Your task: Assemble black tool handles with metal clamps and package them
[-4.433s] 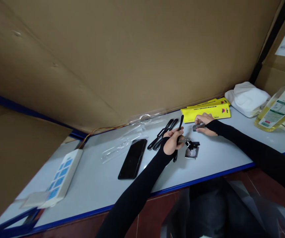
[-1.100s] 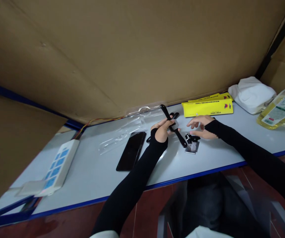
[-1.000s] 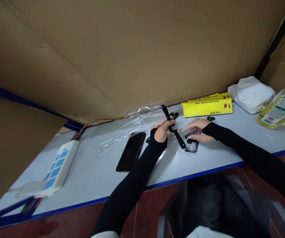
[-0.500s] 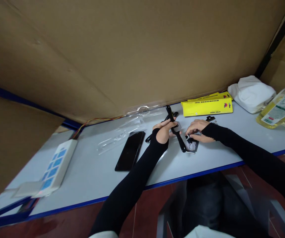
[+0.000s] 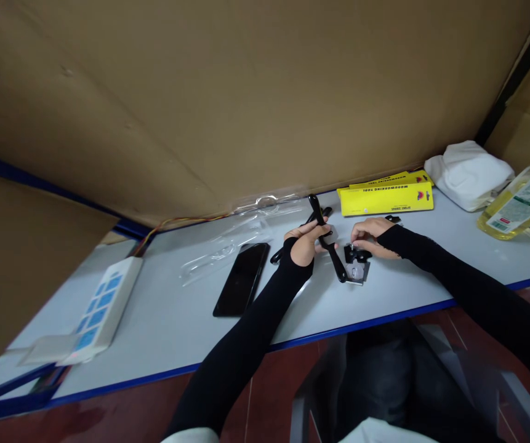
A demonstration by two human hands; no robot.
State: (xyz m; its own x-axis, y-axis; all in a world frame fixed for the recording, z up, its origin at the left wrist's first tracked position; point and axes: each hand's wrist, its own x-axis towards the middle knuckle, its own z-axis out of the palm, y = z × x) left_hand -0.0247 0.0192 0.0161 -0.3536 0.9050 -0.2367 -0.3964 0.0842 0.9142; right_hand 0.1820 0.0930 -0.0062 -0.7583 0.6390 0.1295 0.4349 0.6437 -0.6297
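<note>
My left hand (image 5: 305,242) is closed around the middle of a black spokeshave (image 5: 338,266), whose two handles stick out above and below the fingers. A flat grey metal plate (image 5: 330,233) shows at its centre. Just to the right, my right hand (image 5: 372,237) has thumb and fingertips pinched over the small parts; a tiny shiny piece shows at the fingertips, too small to name. Under those fingers lie a black metal part (image 5: 361,255) and a small clear plastic bag (image 5: 356,271) on dark flat pieces. Another black spokeshave (image 5: 276,257) lies partly hidden behind my left hand.
A black phone (image 5: 241,280) lies left of my forearm, with clear plastic packaging (image 5: 223,246) behind it. Yellow spokeshave cards (image 5: 385,200), a white cloth bundle (image 5: 468,175) and a bottle of yellow liquid (image 5: 509,209) stand right. A power strip (image 5: 108,307) is far left.
My right hand has lifted slightly away from the small parts, uncovering the black metal part and more of the plastic bag. The left hand holds the spokeshave almost unmoved.
</note>
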